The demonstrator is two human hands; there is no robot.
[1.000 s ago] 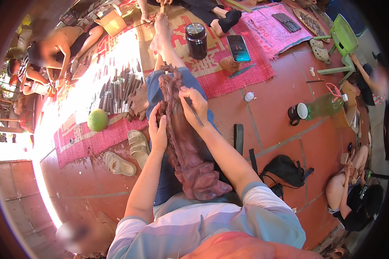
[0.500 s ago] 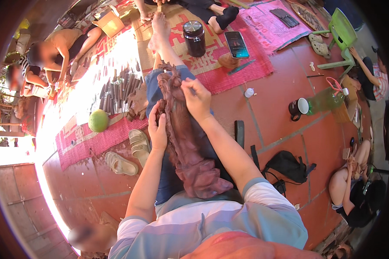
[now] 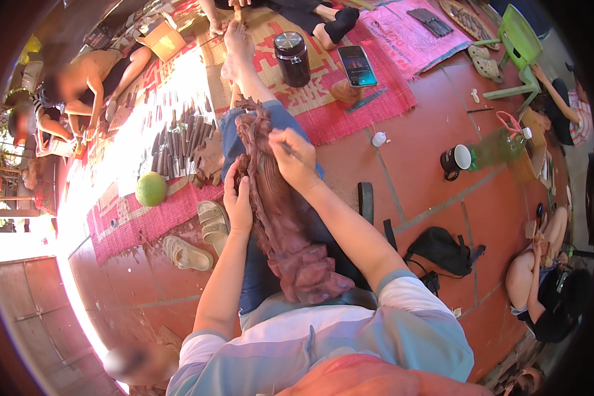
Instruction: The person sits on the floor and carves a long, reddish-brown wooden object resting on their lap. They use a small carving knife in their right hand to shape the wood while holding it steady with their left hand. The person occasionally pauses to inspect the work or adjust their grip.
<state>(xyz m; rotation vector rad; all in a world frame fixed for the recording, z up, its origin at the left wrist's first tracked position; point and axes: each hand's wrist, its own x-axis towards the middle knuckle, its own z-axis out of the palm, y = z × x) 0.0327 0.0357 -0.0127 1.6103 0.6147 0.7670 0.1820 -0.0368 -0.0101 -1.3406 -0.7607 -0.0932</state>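
A long reddish-brown wood carving (image 3: 280,204) lies across my lap, its broad blocky end toward my belly and its thin, jagged end toward my knees. My left hand (image 3: 239,206) grips the carving's left edge, with fingers curled on it and the thumb up. Over the upper right part of the carving, my right hand (image 3: 292,158) is closed around a thin dark stick-like tool (image 3: 298,156). The tool's tip is hidden, so I cannot tell whether it touches the wood.
Many carving tools (image 3: 185,142) lie on the mat to the left, near a green round fruit (image 3: 151,189). Ahead are a dark flask (image 3: 291,59) and a phone (image 3: 358,66). Sandals (image 3: 188,253) sit left; a black mug (image 3: 454,162) and bag (image 3: 442,251) right. Other people sit around.
My right hand has shifted slightly down and left and turned, bringing the thin tool into sight. My left hand stays on the carving.
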